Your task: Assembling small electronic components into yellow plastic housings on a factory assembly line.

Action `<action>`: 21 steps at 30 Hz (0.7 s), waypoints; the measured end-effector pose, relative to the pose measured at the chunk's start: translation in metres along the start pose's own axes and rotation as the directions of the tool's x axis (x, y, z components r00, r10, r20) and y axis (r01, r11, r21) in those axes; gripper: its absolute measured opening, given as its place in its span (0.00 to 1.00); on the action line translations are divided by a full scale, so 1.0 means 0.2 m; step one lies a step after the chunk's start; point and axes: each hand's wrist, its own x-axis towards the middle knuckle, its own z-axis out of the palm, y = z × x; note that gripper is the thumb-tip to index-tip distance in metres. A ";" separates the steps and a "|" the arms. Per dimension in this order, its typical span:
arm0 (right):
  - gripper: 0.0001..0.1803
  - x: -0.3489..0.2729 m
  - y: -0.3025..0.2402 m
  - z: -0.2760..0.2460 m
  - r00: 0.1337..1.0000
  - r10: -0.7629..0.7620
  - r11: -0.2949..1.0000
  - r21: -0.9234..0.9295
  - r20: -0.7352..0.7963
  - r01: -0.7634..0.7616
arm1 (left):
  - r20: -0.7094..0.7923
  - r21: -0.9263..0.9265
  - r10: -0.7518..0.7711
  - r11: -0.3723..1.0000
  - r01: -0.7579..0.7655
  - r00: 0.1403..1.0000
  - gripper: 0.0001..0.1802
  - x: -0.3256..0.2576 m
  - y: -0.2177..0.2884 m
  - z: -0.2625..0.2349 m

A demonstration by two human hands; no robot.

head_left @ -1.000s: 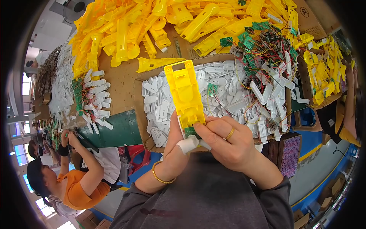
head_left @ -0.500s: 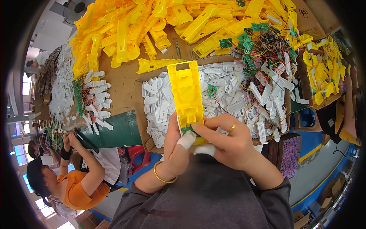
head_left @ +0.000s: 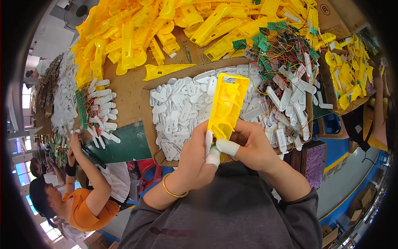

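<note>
A long yellow plastic housing (head_left: 229,101), its hollow ribbed side showing, is held tilted above a box of white parts. Around its lower end on the left, my left hand (head_left: 197,151) is closed, the white-covered thumb pressing near the bottom. On the right side my right hand (head_left: 253,147) also grips the housing, its thumb wrapped in white and pushing toward the same end. Against the housing, by my left fingers, sits a white plastic piece (head_left: 208,142). A sliver of green shows between the thumbs; the thumbs hide most of that end.
Below the housing, a cardboard box (head_left: 147,120) holds many white plastic parts (head_left: 176,110). Wired green circuit boards (head_left: 271,54) heap at its right. Yellow housings (head_left: 137,33) pile up behind. At left, a co-worker in an orange shirt (head_left: 89,209) reaches to the green table (head_left: 124,143).
The yellow housing has tipped to the right and turned, showing more of its side. My right hand has shifted from fingering its lower end to gripping its right side. The view has moved slightly.
</note>
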 end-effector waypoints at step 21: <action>0.16 0.03 0.06 0.01 0.980 -0.174 0.970 0.152 -0.099 0.188 | -0.027 0.124 0.116 0.986 -0.111 0.993 0.26 0.04 -0.02 0.04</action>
